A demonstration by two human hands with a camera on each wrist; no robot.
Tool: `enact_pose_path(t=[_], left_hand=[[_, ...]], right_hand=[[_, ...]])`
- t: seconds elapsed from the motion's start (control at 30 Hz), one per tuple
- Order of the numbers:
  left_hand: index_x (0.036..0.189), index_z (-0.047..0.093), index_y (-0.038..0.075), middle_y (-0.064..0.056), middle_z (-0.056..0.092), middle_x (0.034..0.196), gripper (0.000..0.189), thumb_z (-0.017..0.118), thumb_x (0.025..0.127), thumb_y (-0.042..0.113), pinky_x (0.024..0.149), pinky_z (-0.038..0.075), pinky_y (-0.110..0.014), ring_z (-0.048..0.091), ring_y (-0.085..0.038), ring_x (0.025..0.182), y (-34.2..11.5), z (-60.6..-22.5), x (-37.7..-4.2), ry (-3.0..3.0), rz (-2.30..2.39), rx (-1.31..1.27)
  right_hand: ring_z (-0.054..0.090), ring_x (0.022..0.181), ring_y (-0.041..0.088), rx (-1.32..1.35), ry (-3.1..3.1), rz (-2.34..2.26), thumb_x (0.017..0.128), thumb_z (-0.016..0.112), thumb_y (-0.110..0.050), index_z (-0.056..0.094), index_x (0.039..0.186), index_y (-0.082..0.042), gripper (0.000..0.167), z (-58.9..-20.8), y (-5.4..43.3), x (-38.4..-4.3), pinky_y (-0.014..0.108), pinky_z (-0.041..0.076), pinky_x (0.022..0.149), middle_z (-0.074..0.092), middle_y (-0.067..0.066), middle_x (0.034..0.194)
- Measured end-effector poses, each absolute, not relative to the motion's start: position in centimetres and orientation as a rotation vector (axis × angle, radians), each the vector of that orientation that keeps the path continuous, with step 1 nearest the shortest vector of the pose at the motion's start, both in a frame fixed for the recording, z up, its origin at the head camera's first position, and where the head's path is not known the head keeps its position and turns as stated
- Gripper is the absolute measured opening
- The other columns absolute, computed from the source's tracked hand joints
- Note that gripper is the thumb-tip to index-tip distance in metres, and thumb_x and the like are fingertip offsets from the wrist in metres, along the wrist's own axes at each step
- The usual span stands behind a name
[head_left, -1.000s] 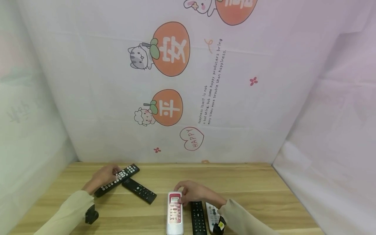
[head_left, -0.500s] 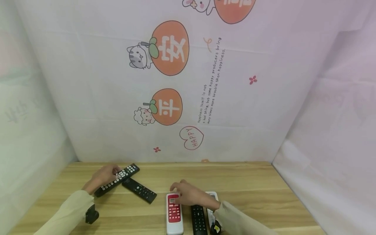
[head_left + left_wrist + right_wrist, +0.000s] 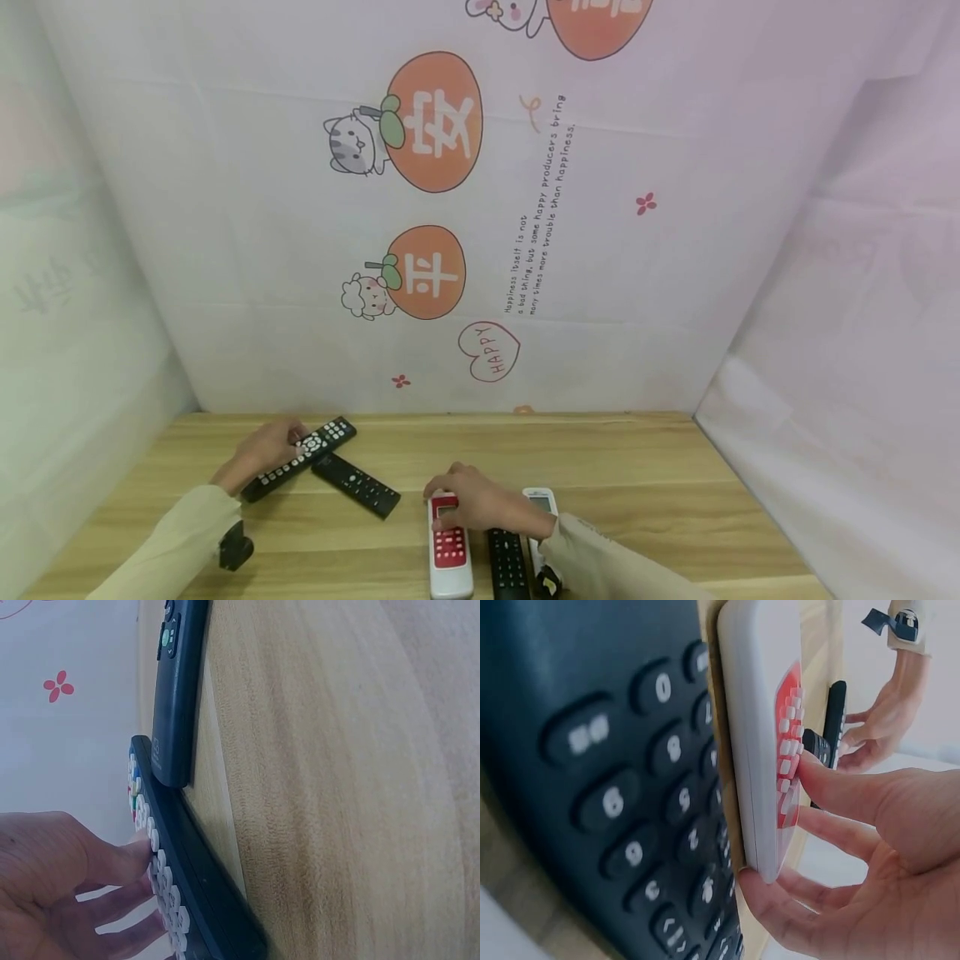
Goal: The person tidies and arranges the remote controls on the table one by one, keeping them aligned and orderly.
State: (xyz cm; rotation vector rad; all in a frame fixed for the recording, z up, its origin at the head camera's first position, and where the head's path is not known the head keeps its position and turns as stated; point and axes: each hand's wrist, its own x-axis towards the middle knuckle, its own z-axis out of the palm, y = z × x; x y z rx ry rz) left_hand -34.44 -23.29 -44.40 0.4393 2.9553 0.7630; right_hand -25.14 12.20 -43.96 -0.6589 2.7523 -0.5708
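In the head view my left hand holds a long black remote control with white buttons. The left wrist view shows the thumb on its button face and the fingers at its far side. A smaller black remote lies slantwise, one end against the first one. My right hand grips a red and white remote control at its top end. Its thumb presses the button face in the right wrist view, while the fingers wrap the end. Part of the red panel is hidden by the hand.
Right of the red and white remote lie a black remote with number buttons and a white remote with a screen, partly under my right wrist. White printed cloth closes off the back and sides of the wooden table.
My right hand has shifted slightly left, its fingers now over the top end of the red and white remote. The glare on that remote's face is gone. The left hand stays put.
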Motion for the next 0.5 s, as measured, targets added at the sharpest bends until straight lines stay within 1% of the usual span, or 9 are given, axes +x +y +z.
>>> enact_pose_path(t=[0.13, 0.23, 0.37, 0.5], left_hand=[[0.117, 0.065, -0.011, -0.032, 0.067, 0.111, 0.029, 0.068, 0.093, 0.005, 0.091, 0.054, -0.064, 0.066, -0.043, 0.102, -23.33, -44.39, -34.52, 2.952, 0.765, 0.421], [0.115, 0.065, -0.010, -0.031, 0.068, 0.109, 0.028, 0.069, 0.092, 0.005, 0.090, 0.054, -0.063, 0.066, -0.042, 0.100, -23.42, -44.64, -34.63, 2.958, 0.765, 0.432], [0.112, 0.066, -0.010, -0.030, 0.069, 0.105, 0.027, 0.071, 0.089, 0.005, 0.088, 0.055, -0.061, 0.067, -0.041, 0.098, -23.48, -44.93, -34.75, 2.976, 0.764, 0.460], [0.112, 0.066, -0.011, -0.031, 0.068, 0.105, 0.027, 0.071, 0.090, 0.003, 0.089, 0.055, -0.061, 0.066, -0.041, 0.098, -23.49, -44.84, -34.75, 2.975, 0.781, 0.469]], right_hand=[[0.057, 0.111, 0.016, -0.661, 2.745, -0.560, 0.088, 0.084, -0.027, 0.074, 0.125, -0.025, 0.038, -43.80, 12.38, -25.21, 0.030, 0.056, 0.087, 0.062, 0.002, 0.121], [0.057, 0.107, 0.014, -0.658, 2.727, -0.575, 0.088, 0.085, -0.026, 0.074, 0.124, -0.023, 0.038, -43.62, 12.57, -25.21, 0.028, 0.056, 0.083, 0.062, 0.002, 0.119], [0.058, 0.102, 0.014, -0.683, 2.699, -0.598, 0.089, 0.084, -0.024, 0.073, 0.122, -0.019, 0.035, -43.27, 12.83, -25.32, 0.025, 0.056, 0.077, 0.062, 0.005, 0.116], [0.061, 0.101, 0.016, -0.714, 2.699, -0.585, 0.093, 0.081, -0.026, 0.072, 0.119, -0.016, 0.030, -42.96, 12.69, -25.64, 0.024, 0.055, 0.077, 0.064, 0.008, 0.115]])
